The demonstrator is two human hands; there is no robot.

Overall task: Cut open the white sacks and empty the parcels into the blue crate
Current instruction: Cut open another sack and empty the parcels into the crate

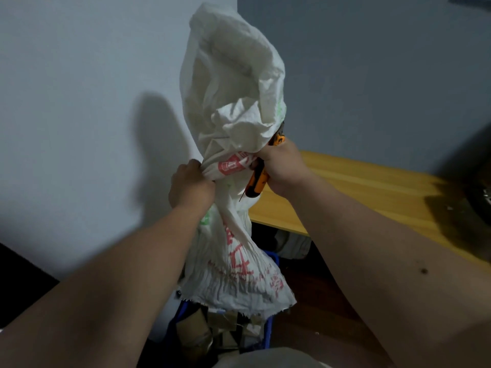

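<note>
your left hand (191, 185) fingers are buried in the bunched white sack (233, 144), so the grip itself can't be read. same for the right hand (279, 166): fingertips hidden under sack folds. orange knife (256, 179) mostly covered by that hand, blade barely visible below the grip. below the sack's open end, blue crate (269, 333) shows only rim slivers. cardboard parcels (202, 330) there are dim, count unclear. red print on the sack is crumpled, unreadable. dark object far right of your grip is blurred, cut off by the edge.
</note>
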